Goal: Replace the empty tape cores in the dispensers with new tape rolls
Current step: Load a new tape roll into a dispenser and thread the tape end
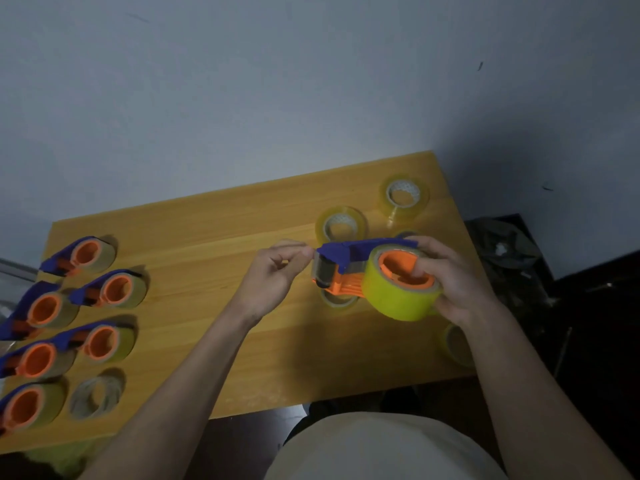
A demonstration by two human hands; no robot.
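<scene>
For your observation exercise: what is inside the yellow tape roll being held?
An orange hub of the dispenser fills the yellow tape roll. The right hand has fingers covering part of it.

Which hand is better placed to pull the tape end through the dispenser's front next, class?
The left hand. Its fingertips are pinched right at the front end of the dispenser, by the roller. The right hand is busy holding the tape roll and hub, steadying everything above the table.
</scene>
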